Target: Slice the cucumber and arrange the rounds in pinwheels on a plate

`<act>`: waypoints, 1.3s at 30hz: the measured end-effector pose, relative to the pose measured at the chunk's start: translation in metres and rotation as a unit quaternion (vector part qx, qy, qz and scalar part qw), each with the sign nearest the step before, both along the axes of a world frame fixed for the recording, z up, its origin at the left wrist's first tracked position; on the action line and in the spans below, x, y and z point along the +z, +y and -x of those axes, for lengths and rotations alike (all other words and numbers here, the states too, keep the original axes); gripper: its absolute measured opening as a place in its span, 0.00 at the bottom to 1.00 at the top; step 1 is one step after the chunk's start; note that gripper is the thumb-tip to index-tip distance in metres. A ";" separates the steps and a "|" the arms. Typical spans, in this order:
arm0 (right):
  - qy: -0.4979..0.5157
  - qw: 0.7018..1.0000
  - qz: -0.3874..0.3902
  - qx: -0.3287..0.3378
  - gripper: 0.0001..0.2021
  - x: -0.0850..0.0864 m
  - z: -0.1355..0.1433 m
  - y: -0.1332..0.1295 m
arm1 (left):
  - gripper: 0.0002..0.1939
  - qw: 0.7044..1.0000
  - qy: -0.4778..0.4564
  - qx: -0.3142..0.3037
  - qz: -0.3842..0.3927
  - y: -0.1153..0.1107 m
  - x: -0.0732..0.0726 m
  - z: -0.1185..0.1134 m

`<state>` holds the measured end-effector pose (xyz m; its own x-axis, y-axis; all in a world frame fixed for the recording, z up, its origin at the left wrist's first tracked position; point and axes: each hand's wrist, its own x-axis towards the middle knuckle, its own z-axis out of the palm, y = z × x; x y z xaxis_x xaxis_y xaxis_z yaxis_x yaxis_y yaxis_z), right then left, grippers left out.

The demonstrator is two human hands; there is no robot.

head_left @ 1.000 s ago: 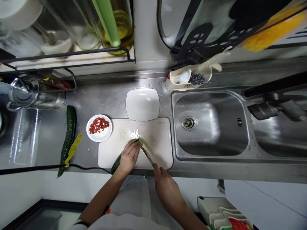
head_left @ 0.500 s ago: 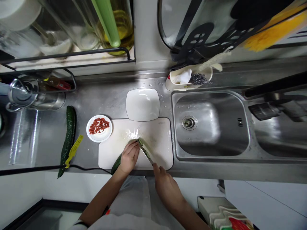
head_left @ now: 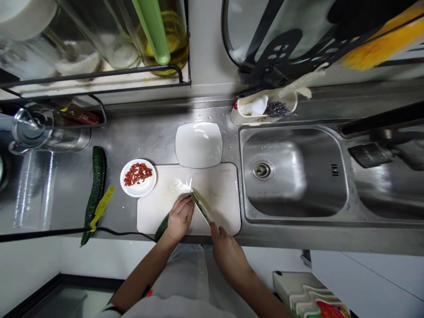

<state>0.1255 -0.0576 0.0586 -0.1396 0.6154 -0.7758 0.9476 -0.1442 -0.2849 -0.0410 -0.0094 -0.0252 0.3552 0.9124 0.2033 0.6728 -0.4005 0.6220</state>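
Note:
My left hand (head_left: 179, 217) is wrapped over a green cucumber (head_left: 162, 227) lying on the white cutting board (head_left: 221, 198); the cucumber's far part is hidden under the fingers. In my right hand (head_left: 228, 251) is the handle of a knife (head_left: 202, 209), its blade angled up and left to the fingertips of my left hand. Thin green slices cling along the blade. Behind the board stands a white square dish (head_left: 198, 145), bare inside. A small white plate (head_left: 153, 183) with red pieces sits at the board's upper left corner.
Another cucumber (head_left: 96, 190) lies on the counter at left, beside a yellow tag (head_left: 102, 205) on a black cable. To the right is a steel sink (head_left: 298, 176). A cream holder (head_left: 265, 115) stands behind it. A rack (head_left: 115, 79) with jars hangs at upper left.
The view has shifted slightly, so the things appear a little further right. The knife handle and my right hand have moved slightly left against the board. Both hands keep their hold.

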 end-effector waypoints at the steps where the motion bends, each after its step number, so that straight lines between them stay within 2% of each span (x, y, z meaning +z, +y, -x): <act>1: 0.001 1.000 -0.001 0.002 0.23 0.000 0.000 0.001 | 0.11 1.000 -0.001 0.000 0.000 0.000 0.000 0.000; 12: 0.008 1.000 -0.023 -0.008 0.22 -0.004 0.001 0.005 | 0.11 1.000 0.000 -0.001 0.002 0.000 -0.001 0.001; 28: 0.010 0.999 -0.035 -0.007 0.23 -0.027 0.011 0.013 | 0.14 1.000 0.002 -0.006 -0.010 0.000 -0.001 0.000; 39: 0.027 0.998 -0.031 -0.037 0.23 -0.037 0.014 0.018 | 0.14 1.000 -0.001 -0.005 -0.016 0.001 0.001 -0.002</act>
